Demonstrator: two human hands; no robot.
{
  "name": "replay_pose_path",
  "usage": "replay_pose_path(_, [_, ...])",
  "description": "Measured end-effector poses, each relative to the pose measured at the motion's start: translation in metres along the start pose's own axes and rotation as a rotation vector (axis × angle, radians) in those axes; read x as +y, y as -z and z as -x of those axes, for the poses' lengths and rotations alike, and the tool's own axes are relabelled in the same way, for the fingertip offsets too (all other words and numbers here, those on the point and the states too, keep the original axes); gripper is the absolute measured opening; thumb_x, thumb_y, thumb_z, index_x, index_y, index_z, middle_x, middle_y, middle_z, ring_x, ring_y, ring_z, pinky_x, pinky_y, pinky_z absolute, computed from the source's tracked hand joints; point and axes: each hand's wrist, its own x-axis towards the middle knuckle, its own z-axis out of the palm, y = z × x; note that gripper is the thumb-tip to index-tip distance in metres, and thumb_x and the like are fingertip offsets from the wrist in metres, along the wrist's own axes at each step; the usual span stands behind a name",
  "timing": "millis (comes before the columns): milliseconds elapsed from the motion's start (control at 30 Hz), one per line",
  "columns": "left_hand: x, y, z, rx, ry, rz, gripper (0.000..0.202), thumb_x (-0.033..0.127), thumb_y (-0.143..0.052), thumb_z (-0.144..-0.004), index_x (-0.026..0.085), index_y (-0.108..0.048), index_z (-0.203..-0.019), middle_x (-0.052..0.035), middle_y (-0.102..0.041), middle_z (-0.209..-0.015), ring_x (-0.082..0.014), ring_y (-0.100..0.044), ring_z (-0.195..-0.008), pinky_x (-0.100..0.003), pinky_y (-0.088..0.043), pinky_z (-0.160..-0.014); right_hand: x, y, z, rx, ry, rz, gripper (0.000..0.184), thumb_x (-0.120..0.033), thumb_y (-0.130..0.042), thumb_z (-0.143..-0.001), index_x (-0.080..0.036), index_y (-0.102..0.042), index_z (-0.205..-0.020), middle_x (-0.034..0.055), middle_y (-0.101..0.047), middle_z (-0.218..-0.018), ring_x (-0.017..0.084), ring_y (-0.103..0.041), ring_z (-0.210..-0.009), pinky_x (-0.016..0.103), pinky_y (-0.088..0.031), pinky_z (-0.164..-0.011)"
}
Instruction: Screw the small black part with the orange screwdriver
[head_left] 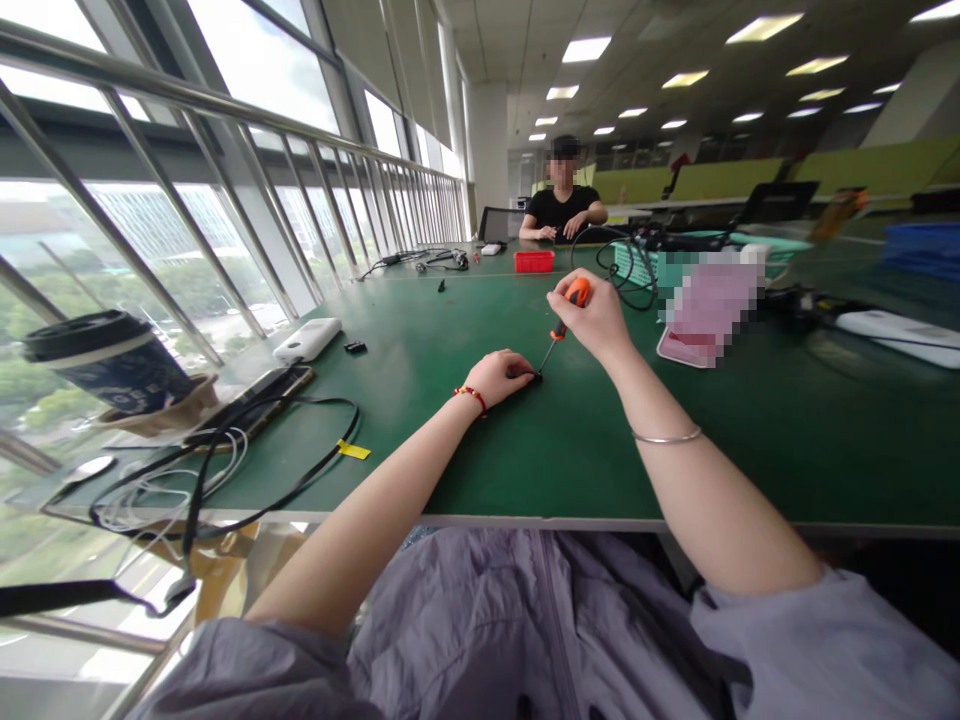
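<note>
My right hand (pixel 596 312) is wrapped round the orange and black handle of a screwdriver (pixel 558 330). The shaft slants down to the left, and its tip meets a small black part (pixel 537 377) on the green tabletop (pixel 465 320). Low on the table, my left hand (pixel 501 380) has its fingers closed on that same black part and steadies it. Most of the part is hidden by my fingers, so its kind is unclear.
Left: a coffee cup (pixel 112 365) in a carton holder, a phone (pixel 259 400), a white power bank (pixel 308 340), coiled cables (pixel 277 520). Ahead: a red tray (pixel 534 262) and a seated person (pixel 562 205). Right: a teal basket (pixel 634 265) and a pink phone-like slab (pixel 705 310).
</note>
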Motion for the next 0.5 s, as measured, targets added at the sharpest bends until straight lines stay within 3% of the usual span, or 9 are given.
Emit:
replay_pose_path(167, [0.0004, 0.0004, 0.0002, -0.005, -0.004, -0.002, 0.017, 0.026, -0.061, -0.080, 0.017, -0.072, -0.089, -0.0031, -0.068, -0.086, -0.0144, -0.062, -0.076, -0.026, -0.050, -0.074, 0.0007, 0.0017, 0.0011, 0.052, -0.003, 0.007, 0.018, -0.038, -0.060, -0.072, -0.024, -0.052, -0.078, -0.0037, -0.051, -0.064, 0.014, -0.047, -0.059, 0.029, -0.039, -0.060])
replay_pose_path(333, [0.0001, -0.0002, 0.0005, 0.001, -0.007, -0.005, 0.016, 0.026, -0.061, -0.080, 0.017, -0.072, -0.089, -0.0030, -0.068, -0.086, -0.0144, -0.062, -0.077, -0.026, -0.050, -0.074, -0.0039, 0.0029, 0.0031, 0.075, -0.045, 0.047, 0.030, -0.051, -0.056, -0.076, -0.023, -0.051, -0.067, -0.0026, -0.049, -0.059, 0.014, -0.048, -0.057, 0.030, -0.038, -0.060])
replay_pose_path(500, [-0.0003, -0.0008, -0.0002, -0.001, 0.002, 0.002, 0.016, 0.025, -0.061, -0.080, 0.017, -0.072, -0.089, -0.0030, -0.068, -0.086, -0.0142, -0.062, -0.076, -0.025, -0.050, -0.074, -0.0025, 0.0009, 0.0021, 0.042, -0.014, 0.014, 0.017, -0.039, -0.057, -0.073, -0.022, -0.053, -0.070, -0.0022, -0.051, -0.062, 0.014, -0.048, -0.059, 0.029, -0.038, -0.060])
